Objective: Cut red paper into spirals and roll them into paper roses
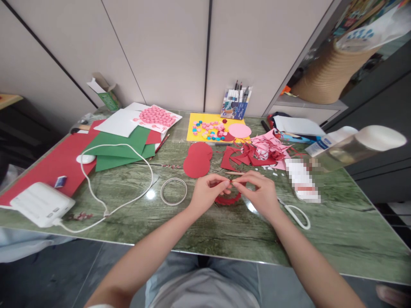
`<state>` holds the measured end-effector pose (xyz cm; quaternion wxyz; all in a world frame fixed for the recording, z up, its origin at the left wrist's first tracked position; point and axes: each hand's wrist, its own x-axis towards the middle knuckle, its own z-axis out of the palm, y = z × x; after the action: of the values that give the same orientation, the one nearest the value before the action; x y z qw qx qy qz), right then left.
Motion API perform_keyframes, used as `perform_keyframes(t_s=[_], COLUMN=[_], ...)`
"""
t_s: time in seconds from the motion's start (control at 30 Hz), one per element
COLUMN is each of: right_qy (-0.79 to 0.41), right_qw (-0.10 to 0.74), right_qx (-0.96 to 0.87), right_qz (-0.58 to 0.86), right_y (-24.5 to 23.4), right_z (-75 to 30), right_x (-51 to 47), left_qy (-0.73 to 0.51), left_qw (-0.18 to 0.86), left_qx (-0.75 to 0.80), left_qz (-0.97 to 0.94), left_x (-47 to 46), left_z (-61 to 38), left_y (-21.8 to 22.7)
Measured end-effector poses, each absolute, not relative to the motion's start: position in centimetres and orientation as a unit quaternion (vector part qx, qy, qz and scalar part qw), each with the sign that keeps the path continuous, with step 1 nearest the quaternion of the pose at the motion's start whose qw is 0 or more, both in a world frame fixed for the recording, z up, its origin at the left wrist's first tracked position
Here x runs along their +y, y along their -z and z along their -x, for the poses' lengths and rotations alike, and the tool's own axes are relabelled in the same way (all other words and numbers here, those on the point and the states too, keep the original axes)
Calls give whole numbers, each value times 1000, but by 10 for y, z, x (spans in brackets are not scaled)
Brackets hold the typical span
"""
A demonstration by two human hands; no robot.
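Observation:
My left hand (210, 192) and my right hand (258, 190) meet above the middle of the table, fingertips pinched close together. Between them is a curved strip of red paper (228, 200), which hangs in a loop below the fingers. A thin pale stick (235, 173) lies across the top of my right hand's fingers; how it is held is partly hidden. Left of my left hand lies a thin roll of tape (174, 191). Scissors with a white handle (298, 217) rest to the right of my right hand. Red paper circles (197, 160) lie just beyond my left hand.
Pink and red paper scraps (268, 147) are heaped behind my right hand. A yellow sheet (192, 136) bears pink and blue beads. Green sheets (118, 147) and a white power bank (41, 204) with a looped cable are at left. A clear bottle (356, 147) stands at right.

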<state>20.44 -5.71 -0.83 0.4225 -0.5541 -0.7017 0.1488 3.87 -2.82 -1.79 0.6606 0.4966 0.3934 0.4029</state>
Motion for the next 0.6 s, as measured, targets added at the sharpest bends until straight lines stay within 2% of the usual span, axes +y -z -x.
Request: perform_keyframes(t_s=[0.6], right_qy=[-164], right_qw=[423], right_qx=[-707], right_qz=[542], right_y=[9], right_z=[-206], right_x=[-56], left_qy=[-399], left_qw=[664], left_qx=[387], left_qz=[-500], left_x=[-29], left_z=[-39], left_y=[18])
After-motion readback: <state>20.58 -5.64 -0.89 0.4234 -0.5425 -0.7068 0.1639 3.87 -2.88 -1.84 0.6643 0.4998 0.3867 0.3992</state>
